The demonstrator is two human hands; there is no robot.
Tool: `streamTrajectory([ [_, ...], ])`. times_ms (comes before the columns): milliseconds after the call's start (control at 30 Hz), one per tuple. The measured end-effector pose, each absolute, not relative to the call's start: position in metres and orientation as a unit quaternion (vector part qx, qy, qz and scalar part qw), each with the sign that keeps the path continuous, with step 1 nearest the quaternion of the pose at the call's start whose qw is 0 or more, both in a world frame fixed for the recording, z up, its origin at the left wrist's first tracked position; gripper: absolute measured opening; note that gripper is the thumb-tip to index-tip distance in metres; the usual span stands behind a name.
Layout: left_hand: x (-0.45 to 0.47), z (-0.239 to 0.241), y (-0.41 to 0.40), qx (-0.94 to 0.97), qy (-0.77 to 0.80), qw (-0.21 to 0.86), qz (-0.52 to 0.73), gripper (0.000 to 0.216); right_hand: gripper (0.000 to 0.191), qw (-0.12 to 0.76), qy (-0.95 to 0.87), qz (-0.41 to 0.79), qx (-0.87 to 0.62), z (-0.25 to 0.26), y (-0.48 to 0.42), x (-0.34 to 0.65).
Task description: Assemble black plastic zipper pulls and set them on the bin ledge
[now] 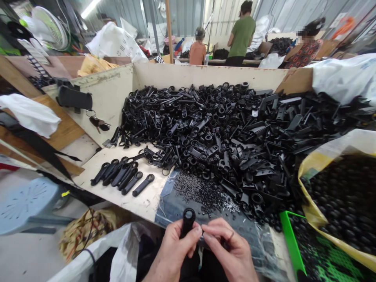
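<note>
My left hand (176, 244) is closed around a black plastic handle with a ring-shaped end (188, 219), the ring pointing up and away from me. Close beside it, my right hand (227, 246) pinches with thumb and forefinger near the handle's side; whatever sits between those fingertips is too small to name. Just beyond my hands, a denim cloth (176, 201) bears small dark parts (192, 188) and silvery pins (230, 203). Several similar ring-ended handles (123, 174) lie in a row on the pale board to the left.
A big heap of black plastic parts (205, 129) fills the tray. At right stand a yellow-edged bag of black balls (346, 196) and a green crate (289, 239). Keys (98, 122) hang on the left wall. A blue stool (28, 201) stands left. Several people work behind.
</note>
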State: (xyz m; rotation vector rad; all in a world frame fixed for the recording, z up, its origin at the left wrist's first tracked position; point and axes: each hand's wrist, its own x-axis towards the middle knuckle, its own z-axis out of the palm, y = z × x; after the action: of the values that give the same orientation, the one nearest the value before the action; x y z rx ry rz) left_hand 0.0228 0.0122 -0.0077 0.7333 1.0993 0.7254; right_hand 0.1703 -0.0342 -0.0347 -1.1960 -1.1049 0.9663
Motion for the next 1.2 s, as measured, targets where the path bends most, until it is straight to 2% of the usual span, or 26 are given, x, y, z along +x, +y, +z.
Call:
streamTrajectory([
  [200, 0.022, -0.01, 0.011, 0.334, 0.492, 0.732, 0.333, 0.045, 0.014, 0.566, -0.48, 0.421, -0.521, -0.032, -0.035, 0.171],
  [367, 0.02, -0.016, 0.013, 0.257, 0.461, 0.787, 0.32, 0.039, 0.018, 0.562, -0.45, 0.412, -0.558, -0.036, -0.037, 0.171],
  [633, 0.023, -0.004, 0.011, 0.108, 0.481, 0.825, 0.276, 0.046, 0.009, 0.542, -0.532, 0.349, -0.549, -0.026, -0.033, 0.174],
  [1067, 0.022, -0.002, 0.009, 0.207, 0.433, 0.841, 0.249, 0.029, 0.012, 0.476, -0.658, 0.237, -0.532, -0.034, -0.033, 0.185],
  [1200, 0.027, -0.003, 0.025, 0.227, 0.445, 0.827, 0.26, 0.024, 0.012, 0.487, -0.627, 0.235, -0.561, -0.029, -0.02, 0.191],
])
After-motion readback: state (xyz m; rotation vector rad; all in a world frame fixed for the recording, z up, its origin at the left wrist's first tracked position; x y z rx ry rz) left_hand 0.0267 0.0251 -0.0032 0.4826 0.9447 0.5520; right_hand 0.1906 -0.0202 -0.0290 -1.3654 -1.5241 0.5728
